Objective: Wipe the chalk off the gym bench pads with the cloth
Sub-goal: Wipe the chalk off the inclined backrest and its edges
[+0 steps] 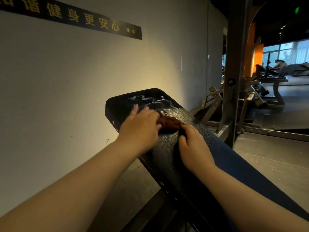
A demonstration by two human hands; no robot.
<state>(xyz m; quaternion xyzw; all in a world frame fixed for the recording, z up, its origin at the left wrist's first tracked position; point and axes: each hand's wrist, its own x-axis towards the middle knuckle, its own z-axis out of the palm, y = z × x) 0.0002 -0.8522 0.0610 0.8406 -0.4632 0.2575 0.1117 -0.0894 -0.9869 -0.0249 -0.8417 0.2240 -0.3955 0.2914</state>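
Underfoot, a dark gym floor (275, 156) runs off to the right of the frame, and a pale grey wall (66, 89) fills the left side, lit by a warm patch of light near the middle. A black sign (75, 17) with gold characters slants across the upper left of the wall.

From the lower right towards the centre stretches the black, grained bench pad (167, 148), its rounded far end close to the wall. White chalk (150, 100) is smeared over that far end, above the hands.

The brown cloth (168, 123) lies bunched on the pad just below the chalk, between the two hands. The left hand (140, 129), slightly blurred, lies flat with fingers stretched out, its fingers on the left part of the cloth and its fingertips reaching the edge of the chalk. The right hand (194, 148) rests on the pad with fingers bent, their tips at the right edge of the cloth; whether it pinches the cloth I cannot tell.

Right of the pad a grey steel upright (234, 64) rises through the frame, partly blocking the room behind it. Past it stand other machines (260, 92), an orange column (250, 51), bright windows (292, 51) and a distant person (280, 63).
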